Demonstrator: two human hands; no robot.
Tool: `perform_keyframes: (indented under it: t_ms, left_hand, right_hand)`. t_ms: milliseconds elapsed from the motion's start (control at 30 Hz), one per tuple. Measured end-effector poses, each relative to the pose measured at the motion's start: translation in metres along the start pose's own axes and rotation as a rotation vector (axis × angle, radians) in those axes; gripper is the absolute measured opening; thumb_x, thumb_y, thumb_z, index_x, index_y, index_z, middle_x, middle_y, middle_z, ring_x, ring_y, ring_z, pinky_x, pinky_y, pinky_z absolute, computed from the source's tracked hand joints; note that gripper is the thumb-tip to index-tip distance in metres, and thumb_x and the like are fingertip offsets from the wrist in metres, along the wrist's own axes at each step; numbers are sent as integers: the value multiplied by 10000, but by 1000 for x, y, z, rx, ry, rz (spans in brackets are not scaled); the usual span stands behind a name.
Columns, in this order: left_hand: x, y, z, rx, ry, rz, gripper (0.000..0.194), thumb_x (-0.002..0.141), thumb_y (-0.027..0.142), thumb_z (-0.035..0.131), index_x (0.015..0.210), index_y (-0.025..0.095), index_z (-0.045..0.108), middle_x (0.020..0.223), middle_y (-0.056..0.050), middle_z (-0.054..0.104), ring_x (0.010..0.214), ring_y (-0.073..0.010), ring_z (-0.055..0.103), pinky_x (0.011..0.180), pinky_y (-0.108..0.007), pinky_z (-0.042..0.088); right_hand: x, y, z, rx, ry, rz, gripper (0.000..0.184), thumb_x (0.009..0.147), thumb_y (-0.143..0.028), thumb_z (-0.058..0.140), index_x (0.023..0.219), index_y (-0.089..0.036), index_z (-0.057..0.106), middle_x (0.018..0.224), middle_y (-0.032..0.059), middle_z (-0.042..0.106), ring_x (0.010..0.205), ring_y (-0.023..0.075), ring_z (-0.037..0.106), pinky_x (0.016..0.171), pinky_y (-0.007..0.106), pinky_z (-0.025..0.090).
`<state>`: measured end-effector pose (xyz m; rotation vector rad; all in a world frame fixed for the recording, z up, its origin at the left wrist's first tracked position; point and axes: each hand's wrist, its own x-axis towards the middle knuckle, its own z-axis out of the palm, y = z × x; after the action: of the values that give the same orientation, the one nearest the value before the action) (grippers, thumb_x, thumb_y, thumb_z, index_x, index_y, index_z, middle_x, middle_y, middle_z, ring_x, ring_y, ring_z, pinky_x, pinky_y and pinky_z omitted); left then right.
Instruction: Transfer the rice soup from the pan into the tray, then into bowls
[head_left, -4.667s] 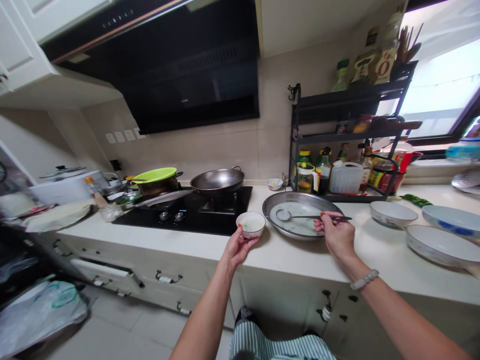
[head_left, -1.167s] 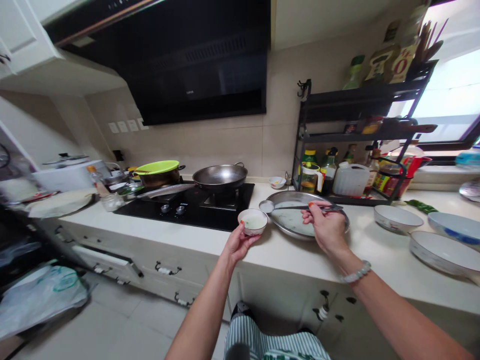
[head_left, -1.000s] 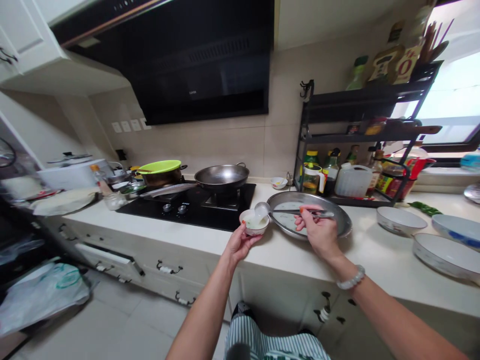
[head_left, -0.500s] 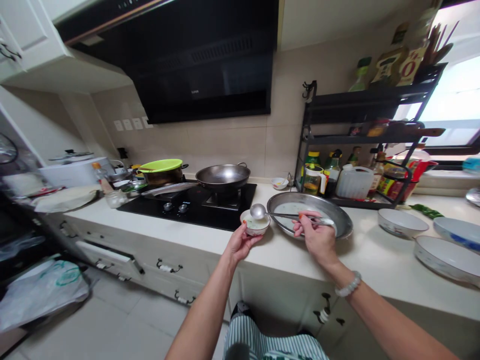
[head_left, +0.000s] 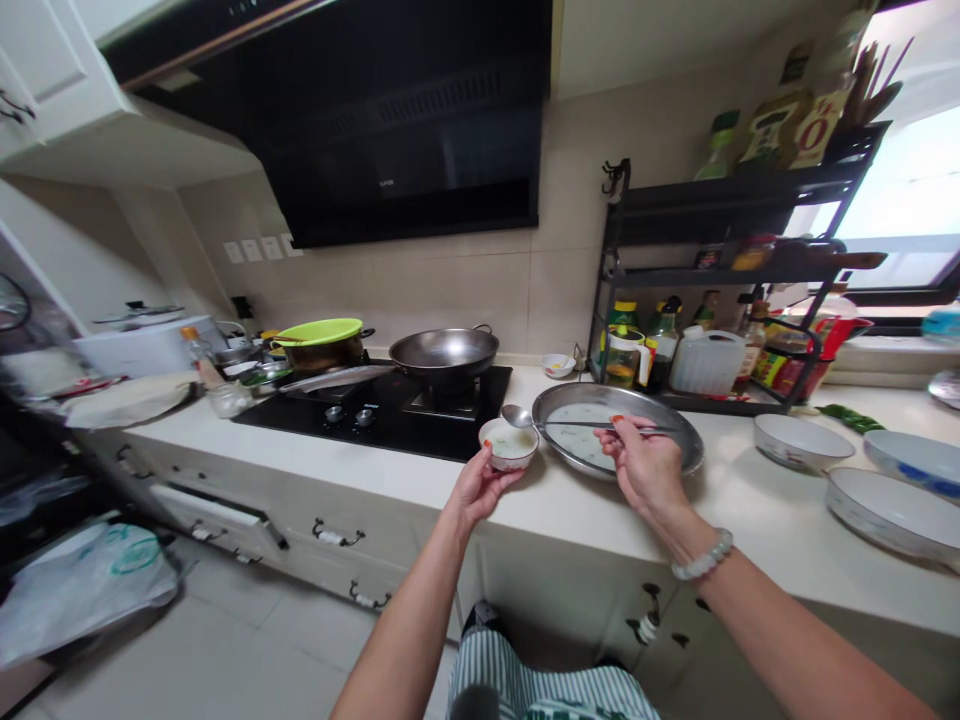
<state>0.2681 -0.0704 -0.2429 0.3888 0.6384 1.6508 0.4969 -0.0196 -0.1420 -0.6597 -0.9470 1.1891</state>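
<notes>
My left hand (head_left: 484,487) is wrapped round the near left side of a small bowl (head_left: 513,461), which contains a whitish liquid with green bits. My right hand (head_left: 646,462) grips the handle of a metal ladle (head_left: 517,416). The ladle's round head hangs over the far edge of the small bowl, tilted, and its handle crosses above a wide metal basin (head_left: 694,445). Whitish soup with green flecks (head_left: 577,437) lies in that basin, partly hidden by my right hand and the handle.
A wok (head_left: 444,350) rests on the black stove (head_left: 375,425) at the back left, beside a pot under a green colander (head_left: 319,331). A black rack (head_left: 697,272) with bottles stands behind the basin. White dishes (head_left: 799,445) sit at the right, near green peppers (head_left: 851,418).
The ladle head has lifted slightly and moved toward the far edge of the small bowl, turning on its side. My right hand has shifted a little right; my left hand stays put.
</notes>
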Motion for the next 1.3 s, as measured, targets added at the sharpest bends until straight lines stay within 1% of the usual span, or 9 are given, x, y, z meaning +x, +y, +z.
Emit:
perform_keyframes:
  t_ms: [233, 367, 467, 567, 700, 800, 900, 1033, 1300]
  left_hand:
    - [1, 0, -1, 4, -6, -11, 520, 909, 328, 725, 1357, 110, 574, 1321, -215, 664, 1267, -377, 617, 1053, -570, 521]
    - [0, 0, 0, 4, 1, 2, 506, 900, 335, 735, 1309, 72, 594, 1316, -235, 659, 1280, -394, 602, 1067, -569, 511]
    - [0, 0, 1, 6, 12, -1, 487, 903, 332, 731, 1294, 74, 600, 1323, -234, 655, 1290, -395, 594, 1068, -569, 510]
    - [-1, 0, 1, 9, 21, -6, 468, 907, 323, 726, 1297, 95, 602, 1319, -223, 661, 1284, -390, 599, 1063, -577, 510]
    - [-2, 1, 3, 4, 30, -1, 402, 909, 292, 719, 1242, 85, 627, 1311, -221, 665, 1270, -392, 607, 1058, -583, 513]
    - [-2, 1, 3, 4, 25, 6, 382, 922, 287, 700, 1237, 82, 629, 1331, -212, 657, 1269, -389, 607, 1053, -575, 522]
    - [-2, 1, 3, 3, 23, 6, 392, 937, 295, 679, 1250, 68, 621, 1342, -219, 648, 1272, -388, 605, 1055, -566, 523]
    - [-2, 1, 4, 4, 32, -1, 374, 953, 304, 657, 1250, 78, 624, 1344, -209, 651, 1291, -380, 593, 1064, -559, 518]
    - [-2, 1, 5, 0, 38, -9, 397, 941, 305, 676, 1265, 82, 621, 1343, -217, 647, 1310, -386, 578, 1073, -572, 505]
  right_hand:
    - [0, 1, 0, -22, -17, -17, 352, 611, -399, 843, 782, -197, 610, 594, 27, 673, 478, 143, 612, 405, 234, 511]
    - [11, -3, -6, -2, 52, -42, 386, 588, -384, 862, 800, -195, 602, 580, 22, 669, 503, 163, 637, 401, 234, 504]
    - [22, -9, -17, -37, 96, -113, 404, 601, -400, 853, 831, -191, 596, 556, 7, 643, 492, 171, 643, 393, 234, 490]
    - [29, -14, -33, -181, 101, -190, 376, 651, -429, 812, 851, -192, 600, 522, -13, 620, 469, 177, 639, 413, 258, 507]
    - [29, -14, -50, -471, 18, -283, 330, 726, -497, 727, 839, -207, 617, 510, 4, 634, 468, 199, 652, 489, 310, 552]
    - [26, -10, -55, -633, -34, -346, 344, 755, -551, 668, 844, -221, 634, 561, 28, 672, 464, 210, 658, 488, 322, 543]
    - [23, -5, -55, -706, -84, -352, 363, 763, -581, 644, 847, -228, 638, 569, 32, 677, 447, 214, 652, 468, 323, 525]
    - [26, 0, -53, -641, -76, -304, 353, 748, -559, 667, 844, -221, 634, 559, 36, 673, 446, 215, 648, 466, 323, 527]
    - [43, 6, -57, -229, 158, -91, 304, 638, -391, 791, 789, -222, 588, 521, 2, 648, 442, 187, 634, 399, 273, 521]
